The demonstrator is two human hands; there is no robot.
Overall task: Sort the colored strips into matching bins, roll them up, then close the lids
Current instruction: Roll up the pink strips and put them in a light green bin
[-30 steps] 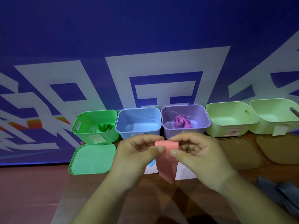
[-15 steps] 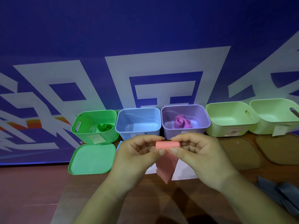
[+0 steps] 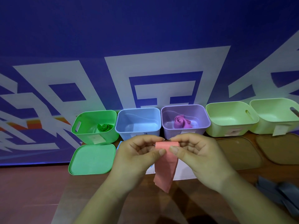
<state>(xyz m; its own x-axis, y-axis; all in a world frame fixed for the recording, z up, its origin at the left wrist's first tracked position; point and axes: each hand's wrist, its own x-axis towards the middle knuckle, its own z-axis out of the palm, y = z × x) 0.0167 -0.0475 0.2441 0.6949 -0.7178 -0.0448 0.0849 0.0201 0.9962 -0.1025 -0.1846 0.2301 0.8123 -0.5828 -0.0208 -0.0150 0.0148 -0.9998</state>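
We hold the pink strip (image 3: 165, 167) just in front of the purple bin (image 3: 202, 128), above the counter (image 3: 40, 191). Our left hand (image 3: 135, 154) and right hand (image 3: 199, 152) each have a grip clamped on its rolled top; its tail hangs loose.

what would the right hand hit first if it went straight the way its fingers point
Probably the left hand, just across the salmon strip both pinch, though depth there is unclear.

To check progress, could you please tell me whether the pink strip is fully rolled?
Partly rolled: the left hand and right hand pinch the pink strip at its rolled top; the tail hangs loose below.
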